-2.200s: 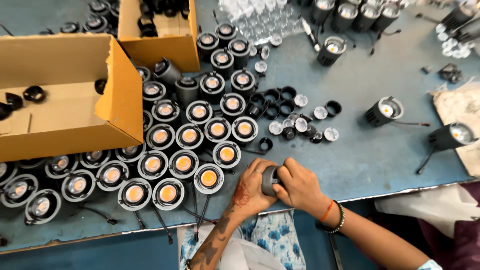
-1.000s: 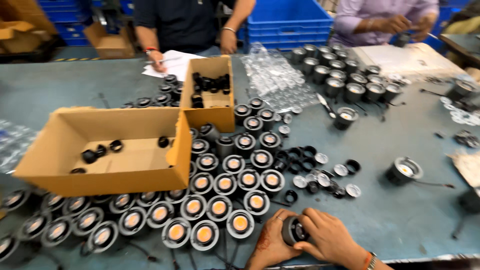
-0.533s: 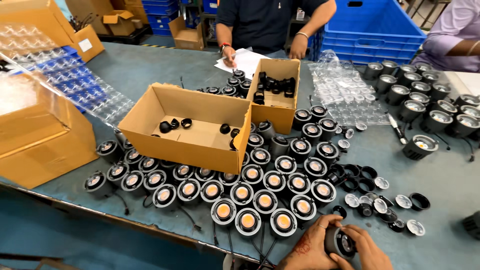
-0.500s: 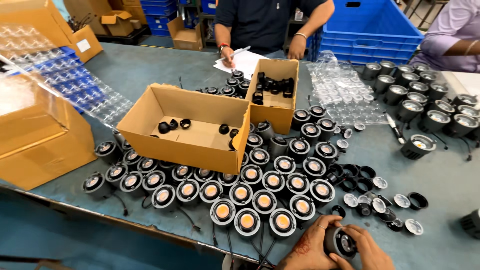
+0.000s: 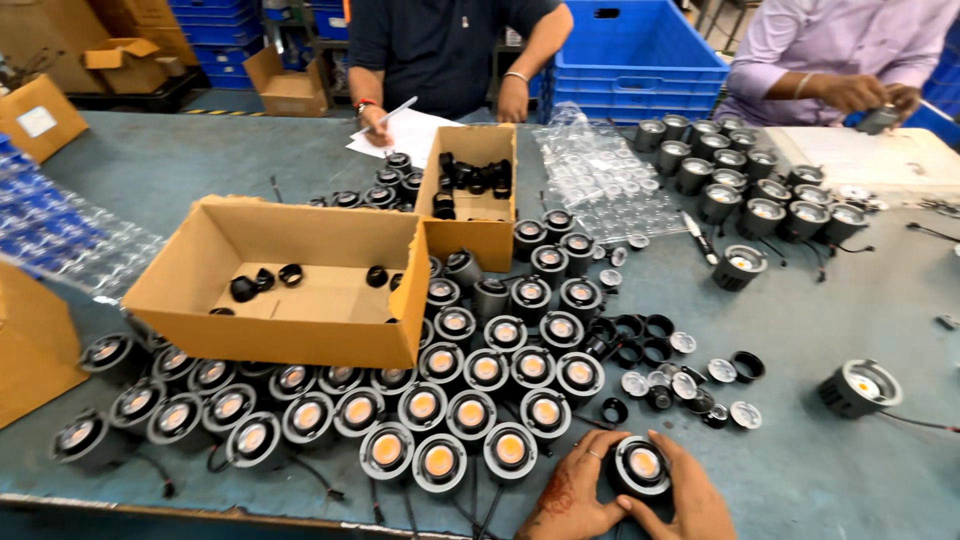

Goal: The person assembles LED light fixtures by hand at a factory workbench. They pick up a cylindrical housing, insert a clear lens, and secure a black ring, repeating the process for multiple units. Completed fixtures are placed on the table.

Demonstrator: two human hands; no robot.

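Together, left hand (image 5: 572, 492) and right hand (image 5: 690, 497) grip the round lamp (image 5: 641, 465) between them.

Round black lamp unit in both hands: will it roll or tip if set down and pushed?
The lamp unit looks squat and flat-faced like its upright neighbours, so tipping seems unlikely. On its side the round body could roll. Its finned housing suggests metal, probably heavy for its size.

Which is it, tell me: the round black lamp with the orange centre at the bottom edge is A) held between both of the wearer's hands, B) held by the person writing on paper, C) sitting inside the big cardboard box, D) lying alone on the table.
A: the round lamp sits between the left hand and the right hand, both cupping its rim.
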